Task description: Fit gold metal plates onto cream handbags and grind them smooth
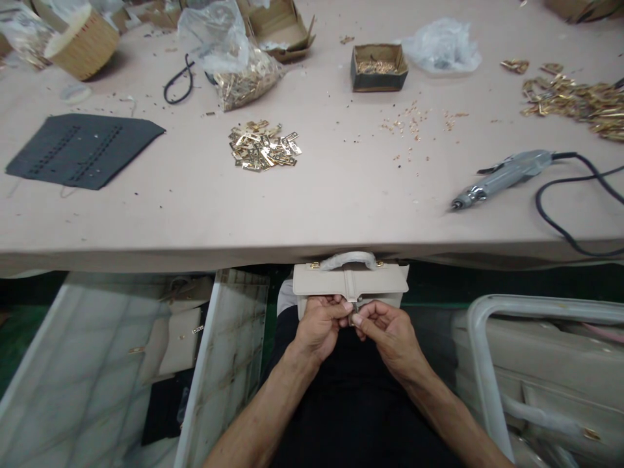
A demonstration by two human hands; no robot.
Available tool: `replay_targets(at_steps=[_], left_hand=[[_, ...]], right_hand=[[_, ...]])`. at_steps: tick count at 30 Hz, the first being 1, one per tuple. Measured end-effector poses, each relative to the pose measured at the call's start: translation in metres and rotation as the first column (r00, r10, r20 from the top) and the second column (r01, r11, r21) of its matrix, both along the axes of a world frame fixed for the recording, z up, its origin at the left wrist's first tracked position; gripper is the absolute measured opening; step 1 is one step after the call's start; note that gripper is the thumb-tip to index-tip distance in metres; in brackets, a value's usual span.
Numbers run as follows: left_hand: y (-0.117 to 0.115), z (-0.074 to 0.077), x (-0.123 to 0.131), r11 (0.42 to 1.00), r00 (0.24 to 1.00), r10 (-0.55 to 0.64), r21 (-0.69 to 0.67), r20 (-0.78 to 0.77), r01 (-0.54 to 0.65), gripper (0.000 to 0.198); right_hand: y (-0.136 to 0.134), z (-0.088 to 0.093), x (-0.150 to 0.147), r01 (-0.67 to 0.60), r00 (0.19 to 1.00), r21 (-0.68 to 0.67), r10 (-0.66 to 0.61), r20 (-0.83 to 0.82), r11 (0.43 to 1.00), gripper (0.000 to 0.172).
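Note:
A cream handbag [324, 280] rests on my lap against the table edge, its wrapped top handle [353, 260] upright. My left hand [322, 323] pinches the tab at the lower end of the flap's central strap [350, 286]. From the other side, my right hand [389, 329] grips a small metal clasp [355, 307] at that tab with thumb and fingers. The fingertips of both hands nearly meet there. Fingers partly hide the clasp, so how it sits on the strap cannot be made out.
On the table lie gold metal plates [263, 148], a grey electric screwdriver [507, 175] with a black cord, a small box of screws [379, 81] and a dark board [82, 148]. Bins with bags flank me: a left bin [219, 364] and a white-framed right bin [480, 344].

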State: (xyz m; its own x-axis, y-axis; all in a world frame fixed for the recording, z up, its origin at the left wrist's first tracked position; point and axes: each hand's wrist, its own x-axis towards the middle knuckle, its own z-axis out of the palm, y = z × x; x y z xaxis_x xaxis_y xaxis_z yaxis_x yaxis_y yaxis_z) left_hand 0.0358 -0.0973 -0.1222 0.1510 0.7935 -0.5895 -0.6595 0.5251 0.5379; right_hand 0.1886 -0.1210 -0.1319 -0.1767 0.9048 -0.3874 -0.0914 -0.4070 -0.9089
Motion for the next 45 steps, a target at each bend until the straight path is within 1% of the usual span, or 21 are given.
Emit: replay_targets(at_steps=[2,7,11,14,19,25,29,31,35,39,42,45], left_hand=[[-0.001,0.0,0.0,1.0,1.0,-0.004,0.014,0.002,0.004,0.039],[-0.002,-0.003,0.0,0.998,0.998,0.01,0.056,-0.059,-0.006,0.036],[-0.001,-0.006,0.001,0.997,0.999,-0.026,0.075,-0.041,0.029,0.032],[-0.001,-0.005,0.001,0.996,0.999,-0.028,0.083,-0.029,0.03,0.03],[0.0,-0.001,0.001,0.991,0.997,-0.032,0.124,-0.073,0.041,0.029],[0.0,0.001,0.002,0.987,0.995,-0.055,0.149,-0.088,0.068,0.033],[0.0,0.002,0.003,0.99,0.993,-0.048,0.129,-0.105,0.061,0.032],[0.0,0.001,0.004,0.99,0.994,-0.03,0.133,-0.108,0.044,0.032],[0.001,0.001,0.005,0.989,0.993,-0.024,0.142,-0.116,0.041,0.036],[0.002,0.001,0.004,0.986,0.992,-0.034,0.157,-0.118,0.052,0.04],[0.002,0.001,0.002,0.982,0.992,-0.067,0.17,-0.111,0.085,0.036],[0.002,0.001,-0.002,0.971,0.987,-0.118,0.195,-0.111,0.138,0.035]], right_hand=[[0.0,-0.001,0.0,0.0,1.0,0.003,0.0,-0.009,1.0,0.029],[-0.002,-0.005,0.002,0.004,1.0,0.015,-0.004,-0.011,1.0,0.028],[-0.003,-0.008,0.001,0.001,0.999,0.022,0.0,-0.043,1.0,0.027],[-0.003,-0.01,0.0,-0.006,0.998,0.019,0.007,-0.065,1.0,0.026],[-0.002,-0.01,0.001,-0.011,0.997,0.032,0.014,-0.077,0.999,0.025],[-0.004,-0.013,0.0,-0.072,0.981,0.015,0.074,-0.179,0.997,0.023],[-0.004,-0.015,-0.003,-0.056,0.97,-0.027,0.048,-0.24,0.998,0.026],[-0.002,-0.013,-0.003,-0.045,0.974,-0.021,0.04,-0.223,0.999,0.028],[0.001,-0.008,-0.001,-0.061,0.991,0.007,0.062,-0.115,0.998,0.025],[0.001,-0.011,0.001,-0.053,0.995,0.014,0.054,-0.085,0.998,0.025],[0.0,-0.013,0.001,-0.043,0.995,0.009,0.043,-0.088,0.999,0.026],[0.002,-0.008,0.001,-0.038,0.997,0.0,0.038,-0.069,0.999,0.028]])
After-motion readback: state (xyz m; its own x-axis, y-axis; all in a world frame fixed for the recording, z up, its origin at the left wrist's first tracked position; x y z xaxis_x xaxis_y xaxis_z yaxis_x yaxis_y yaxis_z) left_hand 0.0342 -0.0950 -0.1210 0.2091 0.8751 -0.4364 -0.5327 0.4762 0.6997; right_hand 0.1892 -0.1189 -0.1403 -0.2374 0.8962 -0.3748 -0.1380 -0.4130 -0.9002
